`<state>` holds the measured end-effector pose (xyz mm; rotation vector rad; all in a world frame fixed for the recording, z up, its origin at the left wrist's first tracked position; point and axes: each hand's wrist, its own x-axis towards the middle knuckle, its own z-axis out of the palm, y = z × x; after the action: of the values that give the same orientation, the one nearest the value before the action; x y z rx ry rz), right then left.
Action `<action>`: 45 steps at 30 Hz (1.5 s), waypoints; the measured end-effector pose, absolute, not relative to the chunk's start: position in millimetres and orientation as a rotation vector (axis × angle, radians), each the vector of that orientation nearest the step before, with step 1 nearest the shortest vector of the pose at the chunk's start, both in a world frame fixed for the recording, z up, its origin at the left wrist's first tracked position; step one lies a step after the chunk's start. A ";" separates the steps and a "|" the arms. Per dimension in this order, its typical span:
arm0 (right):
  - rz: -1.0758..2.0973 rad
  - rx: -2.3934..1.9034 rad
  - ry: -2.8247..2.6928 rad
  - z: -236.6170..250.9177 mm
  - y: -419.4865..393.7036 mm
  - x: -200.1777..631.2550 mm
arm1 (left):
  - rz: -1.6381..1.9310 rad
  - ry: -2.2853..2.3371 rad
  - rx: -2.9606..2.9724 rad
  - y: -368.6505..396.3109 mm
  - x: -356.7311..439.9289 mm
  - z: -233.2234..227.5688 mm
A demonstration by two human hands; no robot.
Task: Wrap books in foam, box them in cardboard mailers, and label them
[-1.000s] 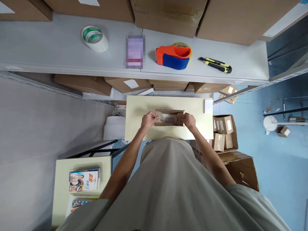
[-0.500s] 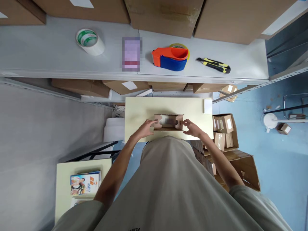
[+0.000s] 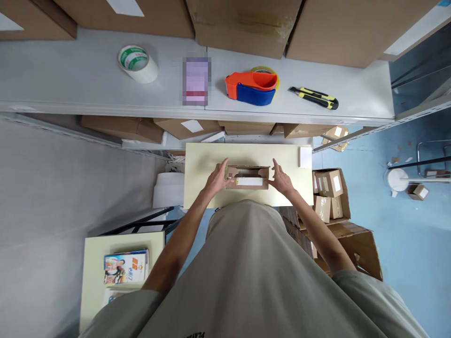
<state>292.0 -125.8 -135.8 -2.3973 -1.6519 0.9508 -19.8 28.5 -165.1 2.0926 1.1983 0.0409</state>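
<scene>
A small brown cardboard box [image 3: 247, 178] with a white label on its near face rests on a pale yellow table [image 3: 204, 159] directly in front of me. My left hand [image 3: 217, 176] presses against the box's left end, fingers stretched forward. My right hand [image 3: 281, 176] holds the right end the same way. The box's top looks open, with flaps standing up at the far side.
On the grey shelf [image 3: 88, 89] above lie a white tape roll [image 3: 137, 63], an orange and blue tape dispenser [image 3: 251, 86] and a yellow utility knife [image 3: 314, 97]. An open carton of small boxes [image 3: 329, 193] stands right of the table. Booklets [image 3: 125, 267] lie on a second table at lower left.
Both hands shifted from the box's near corners to its two ends. The box turned, so a face with a white label now shows where shiny tape was seen.
</scene>
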 end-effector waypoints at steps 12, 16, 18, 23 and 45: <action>0.779 -2.359 -1.800 -150.3 -164.3 278.8 | 0.314 1.149 2.114 -4.9 -39.8 -190.7; 0.825 -2.303 -1.521 -158.5 -161.4 277.3 | 0.353 1.213 1.999 -6.4 -35.8 -192.7; 0.875 -2.283 -1.365 -162.0 -155.7 279.5 | 0.379 1.248 1.937 -4.9 -32.5 -192.4; 1.137 -2.184 -1.047 -166.1 -141.5 291.2 | 0.342 1.351 1.704 4.7 -27.1 -192.3; 0.964 -2.494 -1.079 -139.0 -115.0 281.9 | 0.208 1.507 1.332 13.3 -9.1 -175.7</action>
<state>281.9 -115.0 -139.0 -2.4939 -1.0785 0.9641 -9.1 13.3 -175.7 1.3319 1.5070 0.2085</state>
